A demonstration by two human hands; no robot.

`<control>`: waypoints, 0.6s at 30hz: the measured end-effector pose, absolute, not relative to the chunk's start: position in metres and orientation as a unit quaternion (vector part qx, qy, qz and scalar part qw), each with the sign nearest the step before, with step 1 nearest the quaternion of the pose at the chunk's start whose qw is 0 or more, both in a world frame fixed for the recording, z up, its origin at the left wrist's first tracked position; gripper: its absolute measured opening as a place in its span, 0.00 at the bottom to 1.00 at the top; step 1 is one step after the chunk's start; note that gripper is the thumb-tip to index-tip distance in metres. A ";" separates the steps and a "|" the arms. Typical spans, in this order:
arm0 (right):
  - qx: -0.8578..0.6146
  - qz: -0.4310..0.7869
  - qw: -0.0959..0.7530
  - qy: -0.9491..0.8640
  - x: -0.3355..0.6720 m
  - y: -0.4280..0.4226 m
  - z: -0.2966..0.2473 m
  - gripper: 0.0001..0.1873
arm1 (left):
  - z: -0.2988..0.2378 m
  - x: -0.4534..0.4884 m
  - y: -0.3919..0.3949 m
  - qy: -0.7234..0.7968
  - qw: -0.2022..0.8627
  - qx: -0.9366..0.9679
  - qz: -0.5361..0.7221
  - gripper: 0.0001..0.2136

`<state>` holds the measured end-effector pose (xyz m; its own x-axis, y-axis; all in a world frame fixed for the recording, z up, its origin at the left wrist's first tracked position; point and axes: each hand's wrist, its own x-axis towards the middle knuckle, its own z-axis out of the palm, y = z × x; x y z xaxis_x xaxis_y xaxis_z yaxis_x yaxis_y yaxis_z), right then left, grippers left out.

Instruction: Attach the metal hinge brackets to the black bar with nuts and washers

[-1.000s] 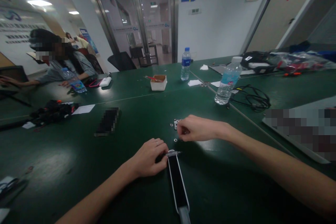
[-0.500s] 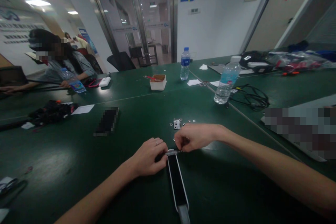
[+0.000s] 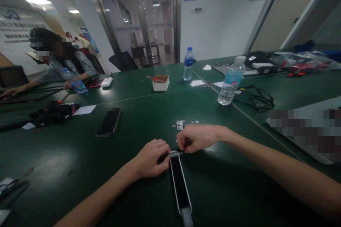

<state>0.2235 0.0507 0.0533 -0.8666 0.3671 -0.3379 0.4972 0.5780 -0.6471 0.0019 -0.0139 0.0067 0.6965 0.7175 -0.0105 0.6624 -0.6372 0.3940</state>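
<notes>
From where I'm standing: left hand [image 3: 154,158] at the near mid of the green table [image 3: 138,117], thumb + fingers pinched on the L end of a thin grey piece [image 3: 175,154]; right hand [image 3: 196,138] at that piece's R end, fingers curled together, tho can't tell if they're clamped on it; piece lies across the far end of a long black-faced bar w/ white edges [image 3: 180,184], which runs toward the near side; just beyond the hands, a small white block w/ dark holes [image 3: 179,125]; approx. a handful of small rings [image 3: 197,122] around it; farther off, an open white box [image 3: 160,86]; to its R, a blue-capped water bottle [image 3: 188,64].
</notes>
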 end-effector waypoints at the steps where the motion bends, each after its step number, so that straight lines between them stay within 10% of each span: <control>1: 0.246 -0.390 0.083 0.883 0.223 0.050 0.055 0.09 | 0.007 0.002 -0.014 0.384 0.187 0.901 0.073 0.05; 18: 0.241 -0.417 0.080 0.873 0.225 0.053 0.048 0.10 | 0.007 0.003 -0.013 0.375 0.184 0.905 0.081 0.05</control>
